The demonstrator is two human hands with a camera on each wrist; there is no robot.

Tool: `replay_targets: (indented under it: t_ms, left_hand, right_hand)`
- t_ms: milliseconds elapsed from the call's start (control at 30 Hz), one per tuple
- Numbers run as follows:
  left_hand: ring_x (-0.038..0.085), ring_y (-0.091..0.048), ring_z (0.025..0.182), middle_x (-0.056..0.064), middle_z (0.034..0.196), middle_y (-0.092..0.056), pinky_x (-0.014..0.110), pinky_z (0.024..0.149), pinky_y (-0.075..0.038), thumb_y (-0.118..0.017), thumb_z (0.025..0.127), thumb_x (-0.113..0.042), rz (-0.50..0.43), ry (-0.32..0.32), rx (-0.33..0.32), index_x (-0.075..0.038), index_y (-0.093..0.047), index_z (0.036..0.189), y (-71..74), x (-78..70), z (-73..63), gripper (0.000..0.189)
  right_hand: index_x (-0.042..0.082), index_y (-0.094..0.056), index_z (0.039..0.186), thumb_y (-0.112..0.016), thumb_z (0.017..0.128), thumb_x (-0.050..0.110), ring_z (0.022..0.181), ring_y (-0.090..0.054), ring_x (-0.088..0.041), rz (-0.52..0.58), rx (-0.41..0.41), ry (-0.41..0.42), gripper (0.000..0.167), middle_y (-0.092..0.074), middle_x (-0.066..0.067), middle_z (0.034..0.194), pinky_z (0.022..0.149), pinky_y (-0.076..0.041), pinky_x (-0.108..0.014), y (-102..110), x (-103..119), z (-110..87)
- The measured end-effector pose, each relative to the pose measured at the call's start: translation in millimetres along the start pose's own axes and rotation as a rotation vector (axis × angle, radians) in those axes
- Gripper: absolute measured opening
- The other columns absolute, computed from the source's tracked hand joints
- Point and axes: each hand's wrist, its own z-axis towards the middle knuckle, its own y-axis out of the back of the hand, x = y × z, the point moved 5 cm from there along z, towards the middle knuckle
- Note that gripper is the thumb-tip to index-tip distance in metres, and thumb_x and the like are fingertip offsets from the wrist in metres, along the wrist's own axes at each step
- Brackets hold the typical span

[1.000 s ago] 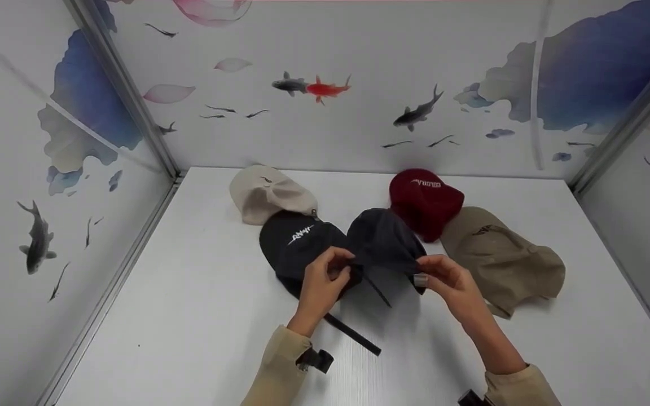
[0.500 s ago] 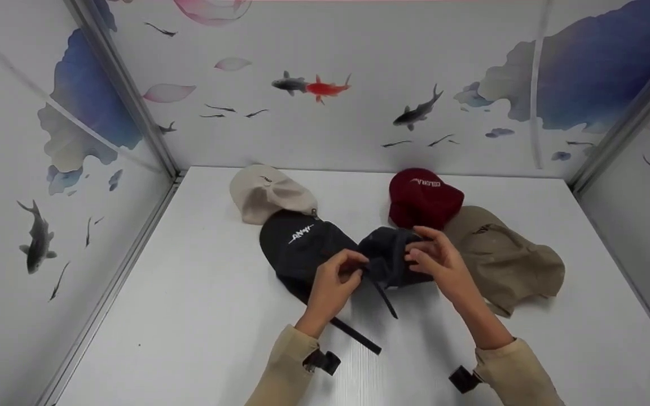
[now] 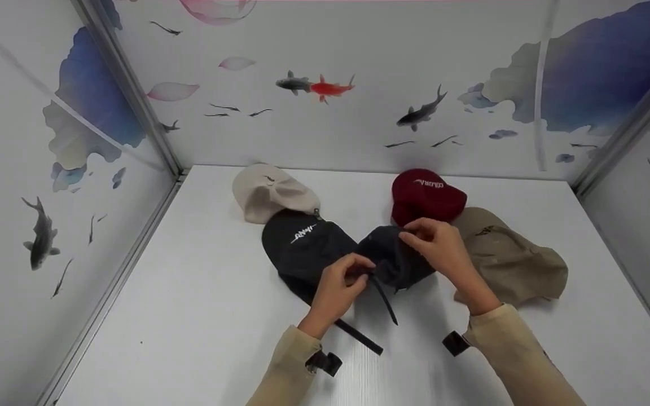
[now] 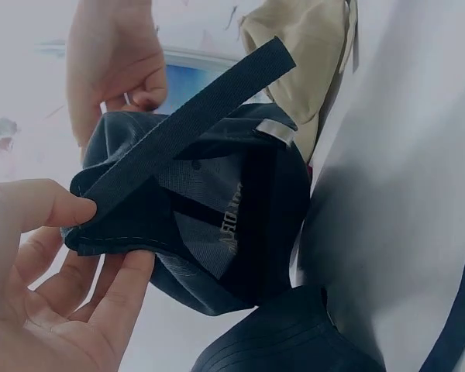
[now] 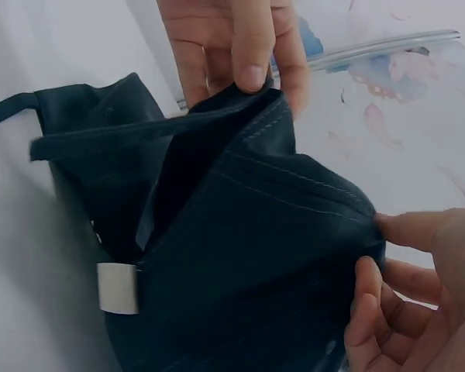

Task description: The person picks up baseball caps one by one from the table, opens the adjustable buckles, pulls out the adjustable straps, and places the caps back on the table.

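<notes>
A dark navy baseball cap (image 3: 391,256) is held up between both hands over the table. My left hand (image 3: 337,288) pinches its back edge, thumb over the base of a loose strap (image 4: 194,124) in the left wrist view. My right hand (image 3: 444,252) pinches the cap's fabric between thumb and fingers on its other side. The cap's opening faces the left wrist camera, showing its inside and stitched lettering (image 4: 231,221). On the cap's edge sits a silver buckle (image 5: 118,288). Beside my left hand lies a black cap (image 3: 305,242) with white lettering.
A cream cap (image 3: 274,194) touches the black cap at the back left. At the back right, a dark red cap (image 3: 426,197) adjoins an olive-brown cap (image 3: 514,259). The black cap's strap (image 3: 361,337) trails forward on the white table (image 3: 206,316). Printed walls (image 3: 370,34) enclose the table.
My right hand has shifted its hold from the cap's lower right edge to higher up its fabric. The navy cap has tipped and turned. My left hand has moved slightly right.
</notes>
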Motion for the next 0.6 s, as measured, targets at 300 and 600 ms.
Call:
replay_targets:
  t_ms: [300, 600]
  left_hand:
    - [0.025, -0.066, 0.104, 0.014, 0.113, -0.069, 0.018, 0.084, -0.054, -0.060, 0.091, 0.008, -0.017, 0.012, 0.035, -0.001, -0.068, 0.110, -2.3, 10.3, 0.6, 0.022]
    - [0.023, -0.065, 0.110, 0.007, 0.116, -0.069, 0.028, 0.094, -0.055, -0.063, 0.094, -0.001, 0.004, 0.013, 0.044, -0.009, -0.068, 0.112, -1.1, 39.4, 2.0, 0.020]
  right_hand:
    - [0.003, -0.072, 0.098, -0.074, 0.088, 0.014, 0.080, -0.052, -0.018, -0.042, 0.019, 0.003, 0.014, -0.063, -0.012, 0.092, 0.070, -0.043, -0.024, 0.1, 0.8, 11.5]
    - [0.003, -0.070, 0.102, -0.068, 0.090, 0.010, 0.084, -0.057, -0.022, -0.057, 0.074, 0.001, 0.014, -0.069, -0.014, 0.096, 0.078, -0.048, -0.032, -4.7, -2.9, 21.4]
